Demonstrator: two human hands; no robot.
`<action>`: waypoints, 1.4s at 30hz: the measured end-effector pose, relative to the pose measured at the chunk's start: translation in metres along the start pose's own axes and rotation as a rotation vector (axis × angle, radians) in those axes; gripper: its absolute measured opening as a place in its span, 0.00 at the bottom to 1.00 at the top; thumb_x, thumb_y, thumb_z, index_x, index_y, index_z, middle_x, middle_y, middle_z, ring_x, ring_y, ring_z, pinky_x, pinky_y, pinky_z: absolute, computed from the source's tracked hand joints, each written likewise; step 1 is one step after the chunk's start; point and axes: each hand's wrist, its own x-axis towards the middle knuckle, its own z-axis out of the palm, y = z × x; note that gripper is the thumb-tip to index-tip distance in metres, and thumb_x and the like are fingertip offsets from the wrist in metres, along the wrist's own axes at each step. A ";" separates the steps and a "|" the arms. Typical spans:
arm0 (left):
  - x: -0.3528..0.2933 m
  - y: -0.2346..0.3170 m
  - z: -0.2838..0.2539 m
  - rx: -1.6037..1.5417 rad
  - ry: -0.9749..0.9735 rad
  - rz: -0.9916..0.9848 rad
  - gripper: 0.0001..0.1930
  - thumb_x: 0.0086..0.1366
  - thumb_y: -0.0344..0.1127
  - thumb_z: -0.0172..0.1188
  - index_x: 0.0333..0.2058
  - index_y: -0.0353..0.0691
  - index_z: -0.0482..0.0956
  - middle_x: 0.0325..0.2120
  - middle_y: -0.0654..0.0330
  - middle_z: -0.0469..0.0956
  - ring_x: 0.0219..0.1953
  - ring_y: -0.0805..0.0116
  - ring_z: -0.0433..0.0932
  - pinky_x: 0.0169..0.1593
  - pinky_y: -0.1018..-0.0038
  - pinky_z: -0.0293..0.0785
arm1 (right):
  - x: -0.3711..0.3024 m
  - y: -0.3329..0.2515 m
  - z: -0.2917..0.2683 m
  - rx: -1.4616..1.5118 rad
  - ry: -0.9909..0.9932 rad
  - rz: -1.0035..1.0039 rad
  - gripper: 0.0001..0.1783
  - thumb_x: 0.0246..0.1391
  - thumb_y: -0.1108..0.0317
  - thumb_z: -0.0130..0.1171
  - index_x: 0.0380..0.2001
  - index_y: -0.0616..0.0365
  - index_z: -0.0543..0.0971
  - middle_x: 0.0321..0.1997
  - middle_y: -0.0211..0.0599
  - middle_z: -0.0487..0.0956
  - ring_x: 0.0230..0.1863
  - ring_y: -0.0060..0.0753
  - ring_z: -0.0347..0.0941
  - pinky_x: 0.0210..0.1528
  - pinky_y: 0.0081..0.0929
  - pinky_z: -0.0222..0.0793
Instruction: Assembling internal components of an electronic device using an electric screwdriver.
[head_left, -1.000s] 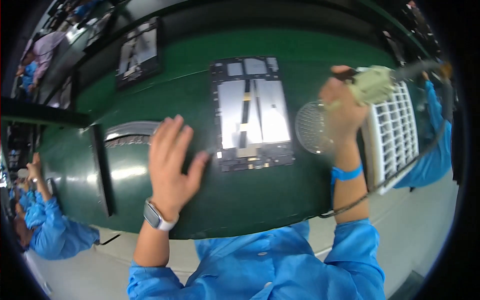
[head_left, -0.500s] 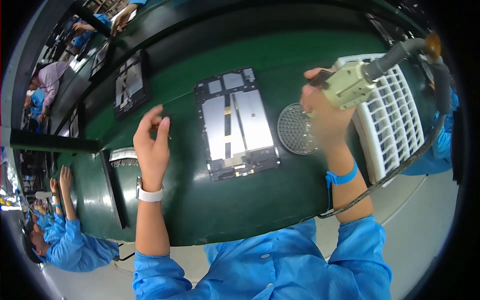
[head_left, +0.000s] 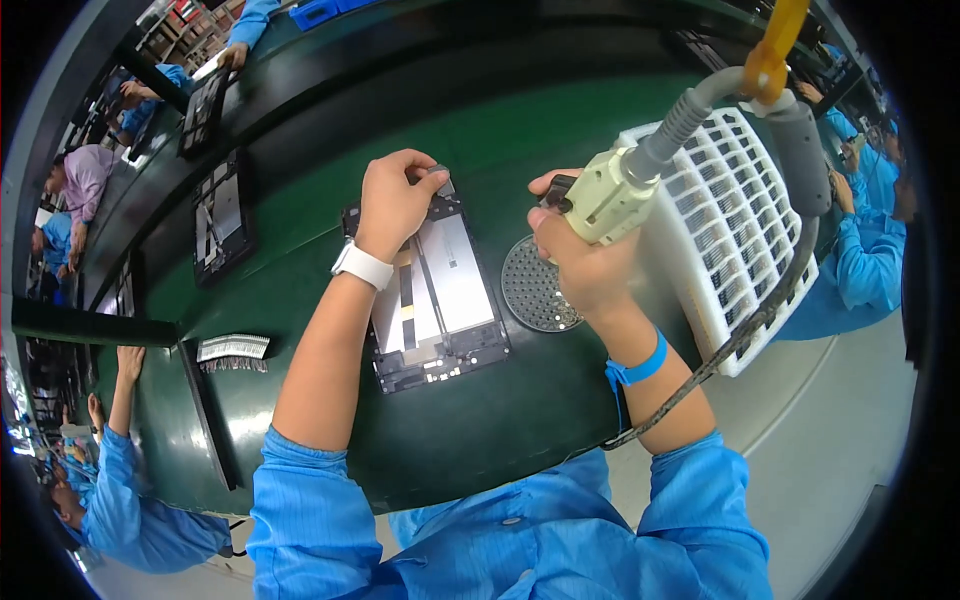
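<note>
An opened tablet [head_left: 455, 290] with silver panels and a dark frame lies on the green bench. Over its upper part is my left hand [head_left: 395, 200], thumb and fingers pinched together at the top edge; what they hold, if anything, is too small to make out. My right hand [head_left: 590, 255] grips a pale green power screwdriver [head_left: 615, 195], its grey hose running up to a yellow hook [head_left: 768, 65]. Below that hand sits a round perforated dish [head_left: 530, 290] with small shiny pieces at its edge, partly hidden by the hand.
A white grid tray [head_left: 690, 290] stands at the right, a dark cable crossing it. Left of me lie a brush [head_left: 233, 350] and a black bar [head_left: 207, 420]. Another opened tablet [head_left: 222, 215] rests farther left. Co-workers in blue are on both sides.
My left hand has moved right and up, from beside the tablet to its top edge, and its fingers have closed. My right hand has shifted slightly left with the power screwdriver.
</note>
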 end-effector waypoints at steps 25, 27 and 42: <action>-0.129 0.035 -0.012 -0.122 -0.149 -0.133 0.04 0.56 0.27 0.67 0.30 0.35 0.87 0.26 0.58 0.79 0.29 0.62 0.78 0.36 0.68 0.73 | -0.017 -0.013 0.038 0.073 -0.202 0.215 0.12 0.52 0.82 0.56 0.41 0.68 0.77 0.22 0.33 0.73 0.19 0.22 0.67 0.23 0.24 0.65; -0.127 0.038 -0.015 -0.080 -0.193 -0.144 0.05 0.55 0.28 0.65 0.30 0.39 0.88 0.28 0.58 0.81 0.33 0.56 0.81 0.39 0.64 0.75 | -0.018 -0.008 0.043 0.023 -0.260 0.239 0.12 0.53 0.80 0.53 0.42 0.69 0.75 0.19 0.34 0.70 0.18 0.25 0.65 0.26 0.29 0.67; -0.133 0.042 -0.012 -0.084 -0.162 -0.173 0.05 0.55 0.30 0.64 0.29 0.40 0.88 0.28 0.59 0.80 0.33 0.55 0.80 0.38 0.63 0.75 | -0.028 0.004 0.049 0.025 -0.245 0.284 0.10 0.50 0.82 0.55 0.38 0.66 0.75 0.25 0.35 0.74 0.20 0.22 0.68 0.25 0.25 0.68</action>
